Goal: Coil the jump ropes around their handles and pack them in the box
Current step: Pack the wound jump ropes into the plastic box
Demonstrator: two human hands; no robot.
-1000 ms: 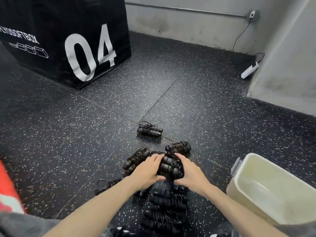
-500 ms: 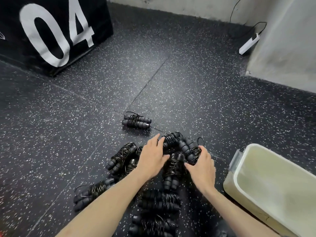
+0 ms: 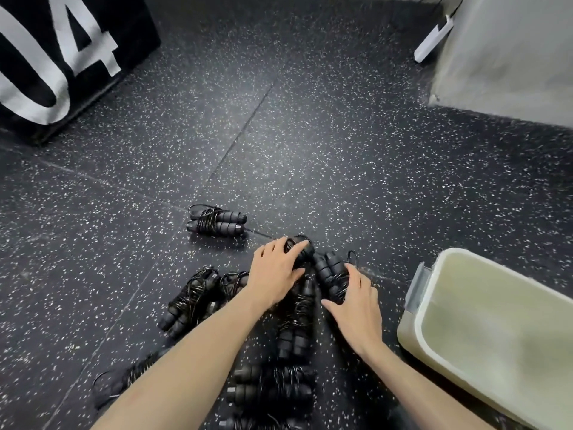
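Several black jump ropes, each coiled around its handles, lie on the speckled floor in front of me. My left hand (image 3: 277, 273) rests over one coiled bundle (image 3: 302, 251), fingers curled around its top. My right hand (image 3: 355, 301) holds another bundle (image 3: 330, 273), which lies slanted beside the first. A third bundle (image 3: 296, 318) lies between my wrists. One bundle (image 3: 217, 223) sits apart, farther out. More bundles lie at the left (image 3: 189, 301) and near my body (image 3: 269, 389). The cream plastic box (image 3: 417, 324) stands open at the right, with nothing visible inside.
A large black plyo box marked "04" (image 3: 62, 57) stands at the far left. A grey wall corner (image 3: 502, 63) rises at the far right, with a white power strip (image 3: 434, 41) and cable beside it. Speckled rubber flooring stretches beyond the ropes.
The view has tilted down and closer. Both hands shifted a little outward over the two top bundles, and the right-hand bundle moved slightly toward the box.
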